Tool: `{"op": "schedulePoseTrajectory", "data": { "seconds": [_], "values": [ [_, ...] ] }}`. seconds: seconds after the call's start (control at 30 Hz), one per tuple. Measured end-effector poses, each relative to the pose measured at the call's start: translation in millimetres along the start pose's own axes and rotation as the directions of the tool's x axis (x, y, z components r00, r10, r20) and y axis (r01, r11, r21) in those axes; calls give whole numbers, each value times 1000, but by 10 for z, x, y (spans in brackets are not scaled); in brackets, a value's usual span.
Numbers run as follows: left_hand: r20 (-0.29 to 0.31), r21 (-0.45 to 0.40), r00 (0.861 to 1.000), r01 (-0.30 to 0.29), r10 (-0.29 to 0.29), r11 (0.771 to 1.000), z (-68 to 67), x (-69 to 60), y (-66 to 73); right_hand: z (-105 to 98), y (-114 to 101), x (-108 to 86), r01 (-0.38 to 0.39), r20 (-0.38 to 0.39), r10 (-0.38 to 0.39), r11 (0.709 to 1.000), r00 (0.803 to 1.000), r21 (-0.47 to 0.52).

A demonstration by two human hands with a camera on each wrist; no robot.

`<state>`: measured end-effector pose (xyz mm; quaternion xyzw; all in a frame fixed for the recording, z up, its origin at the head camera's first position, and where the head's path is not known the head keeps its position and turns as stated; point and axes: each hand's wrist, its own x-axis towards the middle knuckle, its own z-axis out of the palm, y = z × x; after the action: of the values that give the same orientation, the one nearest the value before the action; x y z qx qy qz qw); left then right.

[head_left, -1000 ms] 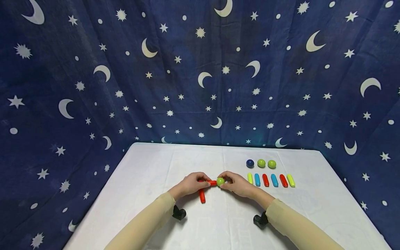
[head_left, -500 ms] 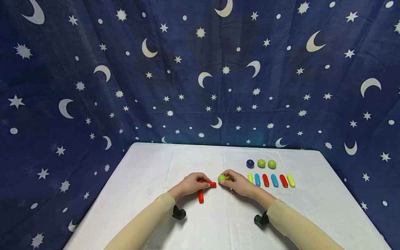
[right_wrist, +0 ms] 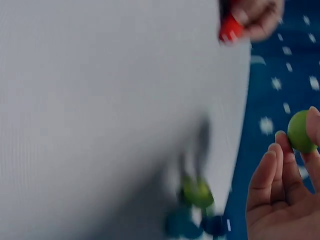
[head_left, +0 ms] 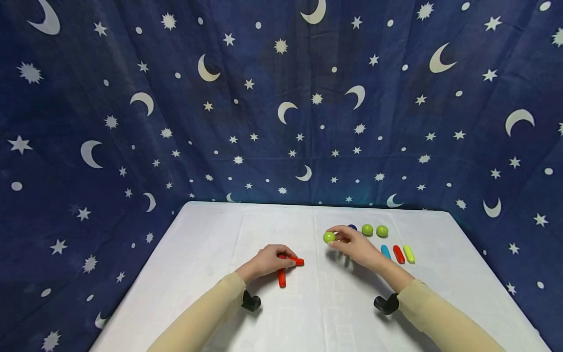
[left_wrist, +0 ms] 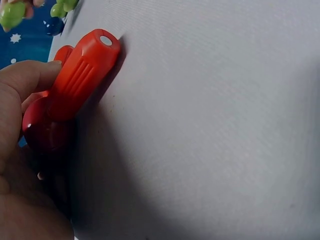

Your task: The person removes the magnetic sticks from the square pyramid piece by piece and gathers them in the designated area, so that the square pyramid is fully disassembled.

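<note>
In the head view my left hand [head_left: 268,259] grips a small piece built of red rods. One red rod [head_left: 299,262] points right from the fingers, and a second red rod [head_left: 282,278] points toward me. The left wrist view shows a dark red ball [left_wrist: 47,125] where the ribbed rod [left_wrist: 82,80] meets it; the rod's free end has a pale round spot. My right hand [head_left: 356,247] pinches a green ball [head_left: 329,237] between thumb and fingertips, above the table and apart from the red piece. Its remaining fingers are loosely bent in the right wrist view.
Two more green balls [head_left: 375,230] and a partly covered dark blue ball [head_left: 352,227] form a row at the back right of the white table [head_left: 211,220]. Before them lie blue [head_left: 385,252], red [head_left: 399,254] and yellow [head_left: 409,253] rods; my right hand hides others. A starry curtain [head_left: 246,122] hangs behind.
The green ball was against the red rod's end a second ago. My right hand has drawn it away, up and to the right. My left hand stays on the red piece.
</note>
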<state>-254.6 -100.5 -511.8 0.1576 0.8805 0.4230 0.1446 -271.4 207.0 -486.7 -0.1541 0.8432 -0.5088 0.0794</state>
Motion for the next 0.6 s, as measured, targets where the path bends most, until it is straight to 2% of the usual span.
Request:
{"op": "schedulePoseTrajectory", "data": {
  "seconds": [0.13, 0.3, 0.6],
  "values": [
    [5, -3, 1000, 5, -5, 1000, -10, -6, -4, -426, 22, -73, -39, -102, 34, 998, 994, -45],
    [5, 2, 1000, 12, -12, 1000, -18, -13, -12, -851, 129, -181, -133, -199, 112, 986, 974, -99],
    [15, -4, 999, 40, -40, 999, -20, -9, -1, -1314, 456, -327, -243, -300, 198, 962, 933, -121]
  ]
}}
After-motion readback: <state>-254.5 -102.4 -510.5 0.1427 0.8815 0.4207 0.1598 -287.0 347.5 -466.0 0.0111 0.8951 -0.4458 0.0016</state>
